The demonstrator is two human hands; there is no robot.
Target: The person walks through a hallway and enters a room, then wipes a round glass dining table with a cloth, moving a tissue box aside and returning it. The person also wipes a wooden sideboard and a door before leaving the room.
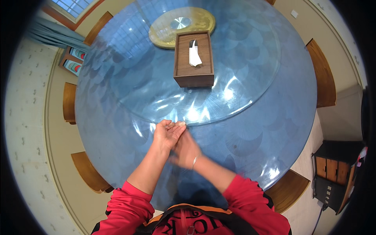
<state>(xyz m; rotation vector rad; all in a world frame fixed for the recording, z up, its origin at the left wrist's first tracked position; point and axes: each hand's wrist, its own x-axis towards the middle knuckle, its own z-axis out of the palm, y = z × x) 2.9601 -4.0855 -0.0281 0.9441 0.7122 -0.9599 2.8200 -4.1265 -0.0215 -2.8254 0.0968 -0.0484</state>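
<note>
My left hand is palm up at the near rim of a round glass turntable. Its thumb lies over the glass edge and its fingers reach under it. Just to the right, and partly behind it, my right hand is blurred over the blue tabletop, with a thin bracelet at the wrist. I cannot make out its fingers clearly. A dark wooden tissue box stands on the glass, a white tissue poking from its slot. Beyond it, a gold round base with a silver centre disc shows.
Wooden chairs ring the table, including one at left, one at lower left and one at right. A black cabinet with wooden drawers stands at lower right. Blue curtains hang beside a window at upper left.
</note>
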